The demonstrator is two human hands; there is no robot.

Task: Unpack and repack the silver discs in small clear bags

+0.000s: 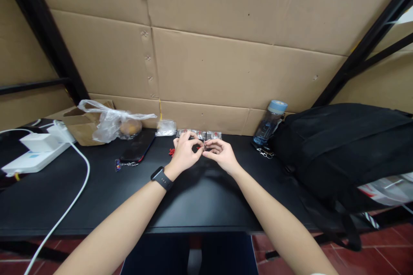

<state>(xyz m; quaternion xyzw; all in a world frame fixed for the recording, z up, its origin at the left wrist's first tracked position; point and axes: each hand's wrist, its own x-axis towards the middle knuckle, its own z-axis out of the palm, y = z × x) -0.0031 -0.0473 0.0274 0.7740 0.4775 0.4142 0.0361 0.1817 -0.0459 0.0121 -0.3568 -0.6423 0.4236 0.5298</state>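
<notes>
Above the middle of the black table, my left hand (186, 151) and my right hand (222, 153) meet fingertip to fingertip. Between them is a small clear plastic packet (204, 146), seen edge-on and pinched from both sides; its contents are hard to make out. Red pieces (171, 151) lie on the table, partly hidden by my left hand. Just behind my hands are several small clear packets with red bits inside, one of them a packet (214, 135) at the right. A stack of clear plastic bags (166, 128) lies left of these.
On the left are a white power strip (38, 154) with a cable, a paper bag (80, 126), a knotted plastic bag (111, 122) and a dark phone or pouch (138, 147). A water bottle (269, 122), keys (265, 153) and a black backpack (342, 150) occupy the right. Cardboard (226, 73) walls the back.
</notes>
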